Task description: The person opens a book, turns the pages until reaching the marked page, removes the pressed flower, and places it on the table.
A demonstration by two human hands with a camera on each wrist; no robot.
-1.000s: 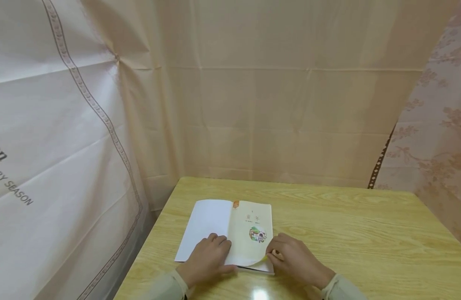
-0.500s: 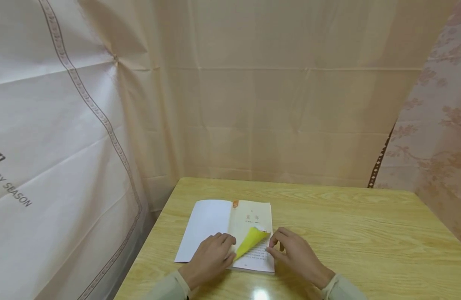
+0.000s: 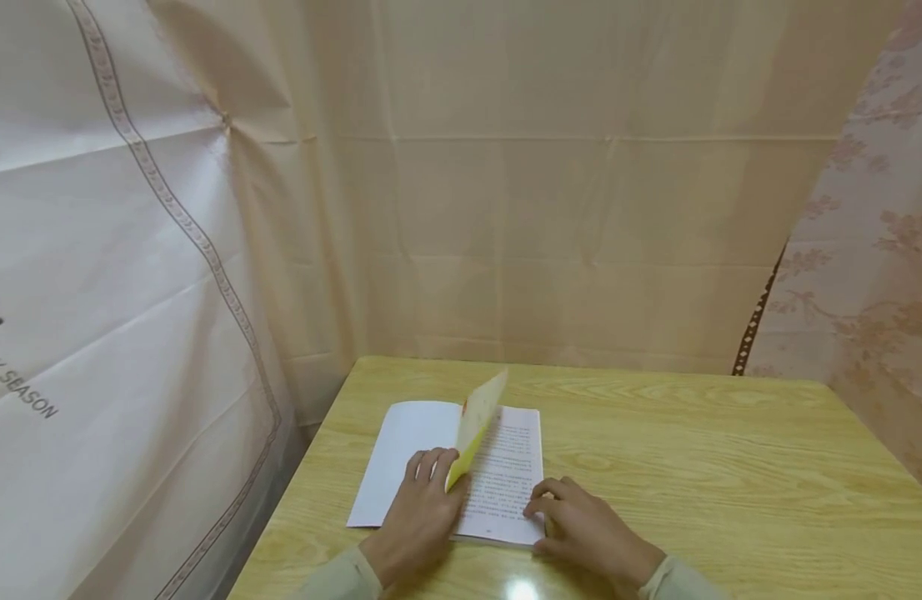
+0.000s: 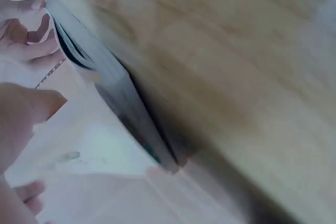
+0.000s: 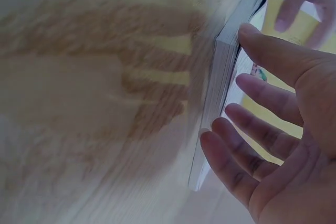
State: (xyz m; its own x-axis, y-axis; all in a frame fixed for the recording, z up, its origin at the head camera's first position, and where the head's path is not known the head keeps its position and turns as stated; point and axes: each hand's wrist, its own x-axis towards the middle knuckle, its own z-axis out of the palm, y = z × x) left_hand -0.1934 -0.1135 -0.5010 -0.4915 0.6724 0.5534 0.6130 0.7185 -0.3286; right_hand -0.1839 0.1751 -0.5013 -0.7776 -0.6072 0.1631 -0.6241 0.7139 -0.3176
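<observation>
Table [image 3: 694,467] right of book [image 3: 506,475] bare.

A makeshift recording corner rather than a lived-in room: a small wooden table [image 3: 656,467] stands boxed in by hung cloths. A plain beige sheet [image 3: 566,192] hangs beyond the hands, a white printed banner [image 3: 93,275] to their left, and a pink floral curtain [image 3: 874,275] to their right.

— Where does the open paperback book [image 3: 446,467] lie?
— On the pale wooden worktop [image 3: 694,467], toward its left near corner (curtains behind it and at both sides).
— And the hands?
— Left hand [image 3: 416,521] rests on the left page; right hand [image 3: 584,529] at the book's right near corner; one lifted yellow leaf [image 3: 476,425] stands between them.
</observation>
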